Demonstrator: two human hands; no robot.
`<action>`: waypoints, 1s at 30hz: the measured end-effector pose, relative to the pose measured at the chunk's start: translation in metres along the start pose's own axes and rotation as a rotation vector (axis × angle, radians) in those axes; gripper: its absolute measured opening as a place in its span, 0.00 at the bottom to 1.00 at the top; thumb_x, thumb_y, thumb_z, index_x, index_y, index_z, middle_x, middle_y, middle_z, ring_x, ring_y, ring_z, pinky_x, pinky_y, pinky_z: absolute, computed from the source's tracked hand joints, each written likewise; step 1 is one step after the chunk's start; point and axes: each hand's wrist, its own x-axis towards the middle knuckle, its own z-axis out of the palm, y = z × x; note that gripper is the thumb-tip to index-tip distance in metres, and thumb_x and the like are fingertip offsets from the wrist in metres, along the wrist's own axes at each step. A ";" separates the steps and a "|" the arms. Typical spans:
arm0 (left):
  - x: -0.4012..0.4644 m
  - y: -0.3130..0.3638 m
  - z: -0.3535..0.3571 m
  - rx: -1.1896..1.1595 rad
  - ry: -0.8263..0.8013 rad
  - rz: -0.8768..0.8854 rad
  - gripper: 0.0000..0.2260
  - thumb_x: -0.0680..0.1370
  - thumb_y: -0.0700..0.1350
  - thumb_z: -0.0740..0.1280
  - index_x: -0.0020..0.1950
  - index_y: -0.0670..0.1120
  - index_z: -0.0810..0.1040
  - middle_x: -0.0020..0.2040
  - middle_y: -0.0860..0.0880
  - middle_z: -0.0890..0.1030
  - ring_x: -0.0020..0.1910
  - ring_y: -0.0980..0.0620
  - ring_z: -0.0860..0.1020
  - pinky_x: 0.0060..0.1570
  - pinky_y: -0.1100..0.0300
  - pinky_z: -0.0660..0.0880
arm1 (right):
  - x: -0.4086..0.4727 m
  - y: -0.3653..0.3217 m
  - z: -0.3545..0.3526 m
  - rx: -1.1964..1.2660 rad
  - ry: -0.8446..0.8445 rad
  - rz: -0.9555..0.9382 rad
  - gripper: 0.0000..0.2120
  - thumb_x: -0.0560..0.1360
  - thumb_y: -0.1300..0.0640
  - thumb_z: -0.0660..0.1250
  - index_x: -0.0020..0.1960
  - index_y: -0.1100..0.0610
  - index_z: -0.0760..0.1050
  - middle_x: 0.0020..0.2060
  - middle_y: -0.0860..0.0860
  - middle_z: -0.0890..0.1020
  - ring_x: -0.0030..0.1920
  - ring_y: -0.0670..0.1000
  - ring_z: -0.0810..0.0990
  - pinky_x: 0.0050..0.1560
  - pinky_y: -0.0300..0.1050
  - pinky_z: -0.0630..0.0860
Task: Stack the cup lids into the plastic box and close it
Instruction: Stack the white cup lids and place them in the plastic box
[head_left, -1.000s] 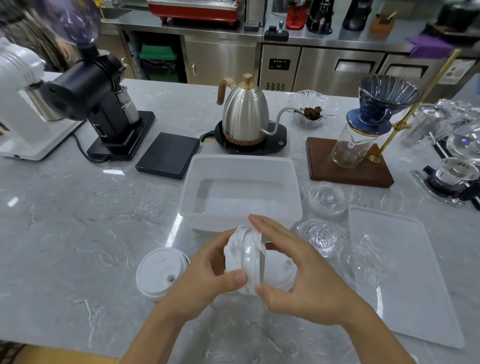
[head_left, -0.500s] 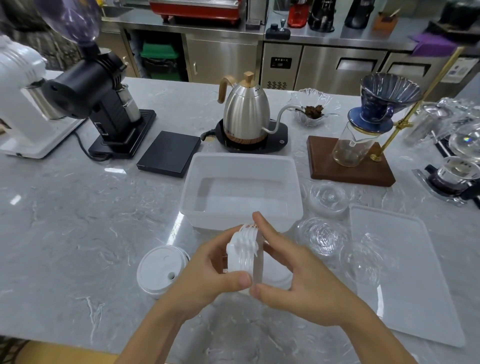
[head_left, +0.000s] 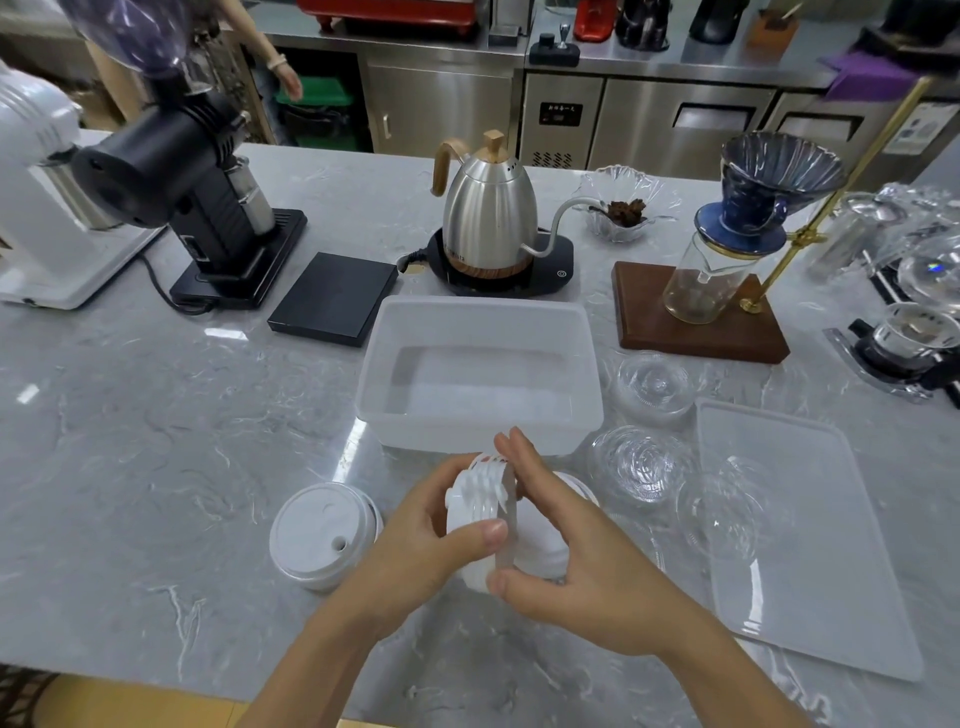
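Both hands hold a stack of white cup lids on edge, just in front of the empty translucent plastic box. My left hand grips the stack from the left with the thumb on its near rim. My right hand presses it from the right, fingers straight along the top. Another white lid pile lies flat on the counter to the left. More white lids lie under my right hand, partly hidden. Clear dome lids sit to the right. The box's flat lid lies at the right.
Behind the box stand a steel gooseneck kettle on its base, a black scale and a black grinder. A blue dripper on a wooden stand is at the back right, glassware at the far right. The counter's front edge runs close under my forearms.
The stack has been squared up between the hands: the loose lid at its right is now pressed flush. Hands stay in the same spot before the box.
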 end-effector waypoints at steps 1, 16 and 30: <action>0.000 0.000 0.000 0.001 -0.002 -0.002 0.27 0.67 0.53 0.74 0.66 0.52 0.77 0.60 0.48 0.85 0.62 0.48 0.82 0.56 0.56 0.80 | 0.000 0.000 0.000 0.002 0.002 0.000 0.48 0.71 0.50 0.73 0.79 0.39 0.43 0.75 0.27 0.54 0.75 0.31 0.54 0.77 0.43 0.57; 0.007 -0.017 -0.006 -0.148 0.162 -0.082 0.28 0.62 0.56 0.72 0.61 0.49 0.79 0.52 0.48 0.87 0.49 0.49 0.83 0.46 0.55 0.79 | -0.015 0.040 -0.030 -0.159 0.319 0.058 0.42 0.67 0.48 0.78 0.74 0.34 0.59 0.72 0.28 0.62 0.68 0.24 0.58 0.63 0.24 0.57; 0.015 -0.017 0.008 -0.019 0.191 -0.051 0.27 0.63 0.57 0.75 0.60 0.53 0.78 0.55 0.50 0.86 0.53 0.54 0.84 0.47 0.64 0.79 | 0.005 0.067 -0.015 -0.266 0.222 0.120 0.45 0.60 0.41 0.77 0.73 0.39 0.60 0.68 0.37 0.69 0.71 0.47 0.67 0.71 0.56 0.66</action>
